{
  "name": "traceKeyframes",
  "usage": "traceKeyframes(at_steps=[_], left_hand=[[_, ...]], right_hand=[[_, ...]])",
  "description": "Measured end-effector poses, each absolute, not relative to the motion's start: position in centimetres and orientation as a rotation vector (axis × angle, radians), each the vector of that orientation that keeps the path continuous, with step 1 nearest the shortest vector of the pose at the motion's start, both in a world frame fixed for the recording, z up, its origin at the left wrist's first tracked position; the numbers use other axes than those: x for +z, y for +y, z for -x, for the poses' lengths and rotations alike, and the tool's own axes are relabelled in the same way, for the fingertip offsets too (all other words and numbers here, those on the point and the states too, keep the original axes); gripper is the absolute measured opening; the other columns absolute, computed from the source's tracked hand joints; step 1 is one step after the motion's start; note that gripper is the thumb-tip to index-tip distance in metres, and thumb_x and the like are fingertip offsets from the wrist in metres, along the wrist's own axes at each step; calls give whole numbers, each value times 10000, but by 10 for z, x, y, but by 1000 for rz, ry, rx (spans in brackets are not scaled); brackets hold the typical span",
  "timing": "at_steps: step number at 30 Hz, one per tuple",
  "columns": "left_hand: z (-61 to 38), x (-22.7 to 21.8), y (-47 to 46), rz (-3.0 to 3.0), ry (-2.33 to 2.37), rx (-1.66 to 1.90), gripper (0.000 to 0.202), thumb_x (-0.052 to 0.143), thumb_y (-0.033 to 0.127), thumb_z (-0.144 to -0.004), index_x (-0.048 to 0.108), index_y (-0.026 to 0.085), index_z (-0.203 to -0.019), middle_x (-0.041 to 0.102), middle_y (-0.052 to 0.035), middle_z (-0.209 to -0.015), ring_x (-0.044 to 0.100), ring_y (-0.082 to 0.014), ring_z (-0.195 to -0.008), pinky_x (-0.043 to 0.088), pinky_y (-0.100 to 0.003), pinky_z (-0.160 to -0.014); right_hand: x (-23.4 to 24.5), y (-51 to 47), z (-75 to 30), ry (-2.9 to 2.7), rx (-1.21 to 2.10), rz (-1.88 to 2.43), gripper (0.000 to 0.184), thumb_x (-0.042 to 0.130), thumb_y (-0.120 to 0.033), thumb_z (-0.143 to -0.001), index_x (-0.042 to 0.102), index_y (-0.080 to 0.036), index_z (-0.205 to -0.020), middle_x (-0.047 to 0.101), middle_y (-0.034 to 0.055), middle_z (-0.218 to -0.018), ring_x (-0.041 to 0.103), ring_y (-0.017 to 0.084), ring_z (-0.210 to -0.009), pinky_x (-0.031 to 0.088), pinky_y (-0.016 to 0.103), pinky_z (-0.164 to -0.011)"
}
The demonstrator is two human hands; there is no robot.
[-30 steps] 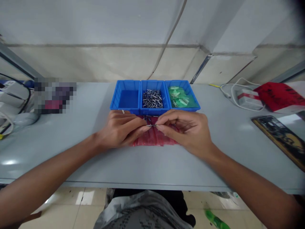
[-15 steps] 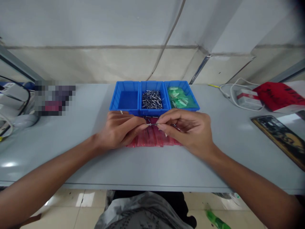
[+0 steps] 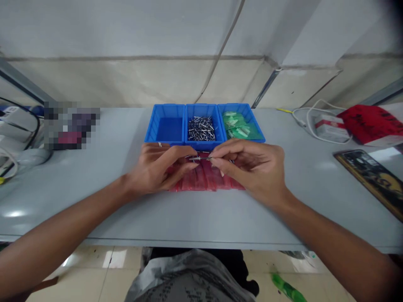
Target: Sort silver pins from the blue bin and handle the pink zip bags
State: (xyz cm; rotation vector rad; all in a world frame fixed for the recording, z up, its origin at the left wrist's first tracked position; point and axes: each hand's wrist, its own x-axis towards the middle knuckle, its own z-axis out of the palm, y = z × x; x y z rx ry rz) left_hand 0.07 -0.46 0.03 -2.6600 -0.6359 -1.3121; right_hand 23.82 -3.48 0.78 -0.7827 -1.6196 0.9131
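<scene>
Over the red plastic bags point(image 3: 204, 180) on the grey table point(image 3: 78, 205), the left hand point(image 3: 157, 167) and the right hand point(image 3: 248, 167) both are grasping one small metal pin point(image 3: 199, 159) between the fingertips. Just behind the hands stands a blue three-compartment bin point(image 3: 201, 105); its middle part holds many loose metal pins point(image 3: 201, 129), and its right part holds green packets point(image 3: 239, 126).
</scene>
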Motion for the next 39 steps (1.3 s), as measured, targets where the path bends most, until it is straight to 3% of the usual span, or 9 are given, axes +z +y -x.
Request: traceKeyframes(at_steps=[5, 10, 13, 18, 22, 30, 35, 39], left_hand=[[-1, 1, -5, 2678, -626, -1258, 136, 568, 290, -1055, 634, 208, -969, 651, 46, -619, 595, -95, -494, 450, -262, -512], [-1, 0, -4, 2609, -615, -1279, 81, 654, 273, -1009, 630, 196, -999, 649, 59, -627, 571, -77, -494, 421, -245, -495], [-1, 0, -4, 2633, -593, -1257, 157, 590, 279, -1044, 629, 191, -921, 613, 53, -602, 547, -79, -487, 397, -257, -489], [1, 0, -4, 2643, -594, -1293, 113, 638, 288, -1019, 626, 189, -966, 610, 56, -610, 540, -84, -486, 395, -253, -496], [2, -1, -4, 2713, -584, -1249, 278, 509, 338, -1079, 597, 207, -851, 566, 35, -585, 520, -102, -478, 360, -292, -488], [1, 1, -4, 2671, -612, -1279, 254, 540, 357, -1072, 650, 174, -935, 600, 35, -594, 554, -90, -498, 404, -259, -518], [1, 2, -6, 2578, -738, -1346, 192, 536, 248, -1050, 655, 151, -935, 584, 55, -569, 428, -66, -455, 392, -229, -520], [1, 1, -6, 2571, -758, -1316, 107, 571, 180, -1011, 648, 173, -937, 600, 65, -594, 432, -62, -465, 407, -216, -529]], right_hand=[[8, -36, -238, -1619, 915, 780, 160, 796, -95, -862, 799, -243, -925, 778, 5, -887, 717, 151, -818, 571, 286, -640], [9, -36, -239, -1608, 911, 781, 172, 793, -84, -861, 799, -243, -927, 778, 3, -900, 716, 147, -826, 579, 283, -657], [9, -36, -239, -1612, 915, 782, 168, 794, -89, -862, 800, -245, -928, 778, 5, -896, 716, 151, -820, 577, 287, -650], [9, -35, -238, -1608, 907, 785, 166, 798, -105, -864, 802, -255, -934, 779, 4, -902, 719, 155, -821, 577, 287, -634], [8, -35, -239, -1598, 929, 797, 155, 802, -119, -864, 803, -261, -928, 780, 0, -899, 719, 151, -817, 577, 280, -632], [8, -36, -239, -1570, 947, 818, 136, 813, -140, -861, 810, -261, -922, 782, 5, -903, 718, 159, -826, 571, 280, -627], [4, -28, -240, -1443, 832, 991, 72, 838, -194, -846, 819, -246, -892, 782, -9, -833, 653, 104, -619, 563, 258, -575], [0, -18, -245, -1336, 905, 1011, 91, 786, -236, -904, 821, -248, -986, 806, 10, -929, 710, 134, -693, 628, 298, -658]])
